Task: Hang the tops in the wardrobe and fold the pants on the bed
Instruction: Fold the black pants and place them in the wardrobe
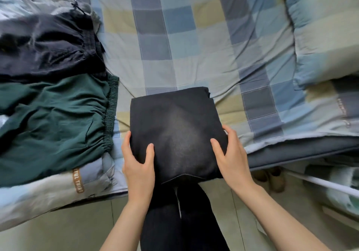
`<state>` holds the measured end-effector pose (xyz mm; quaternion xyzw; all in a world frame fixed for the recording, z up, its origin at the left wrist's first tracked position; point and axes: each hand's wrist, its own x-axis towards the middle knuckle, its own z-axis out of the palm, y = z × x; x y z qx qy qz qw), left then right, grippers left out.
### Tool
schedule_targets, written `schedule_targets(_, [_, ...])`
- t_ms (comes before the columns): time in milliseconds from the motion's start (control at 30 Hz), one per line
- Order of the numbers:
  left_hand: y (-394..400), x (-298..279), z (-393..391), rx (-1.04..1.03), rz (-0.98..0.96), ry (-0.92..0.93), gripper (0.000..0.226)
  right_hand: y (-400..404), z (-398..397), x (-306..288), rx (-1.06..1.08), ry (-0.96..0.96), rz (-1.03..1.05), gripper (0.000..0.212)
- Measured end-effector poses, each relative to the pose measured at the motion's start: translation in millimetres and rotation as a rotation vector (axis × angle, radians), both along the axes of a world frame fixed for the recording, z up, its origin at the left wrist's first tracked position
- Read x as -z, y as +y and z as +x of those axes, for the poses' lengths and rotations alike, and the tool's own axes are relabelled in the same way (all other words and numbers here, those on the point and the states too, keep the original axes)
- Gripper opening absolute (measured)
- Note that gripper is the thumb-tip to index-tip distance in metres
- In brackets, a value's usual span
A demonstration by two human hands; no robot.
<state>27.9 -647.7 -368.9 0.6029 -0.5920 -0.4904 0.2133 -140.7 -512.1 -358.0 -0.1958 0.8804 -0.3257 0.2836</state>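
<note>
Both hands [138,162] [232,153] clamp folded black pants [176,134] | on bed [194,46]

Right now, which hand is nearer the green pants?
Left. The left hand grips the folded black pants' left edge, just right of the green pants. The right hand is on the far edge.

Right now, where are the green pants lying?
In the head view, the green pants lie unfolded on the left side of the bed, just below a dark garment and left of the folded black pants held by both hands.
</note>
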Motion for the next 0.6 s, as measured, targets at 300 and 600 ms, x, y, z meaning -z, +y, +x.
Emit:
schedule_targets(300, [-7, -130, -26, 0.183, -0.222, 0.022, 0.053, 20, 6, -129, 0.165, 0.271, -0.08, 0.045])
schedule_targets(600, [-5, -196, -29, 0.612, -0.233, 0.059, 0.054, 59, 68, -199, 0.457, 0.445, -0.1, 0.034])
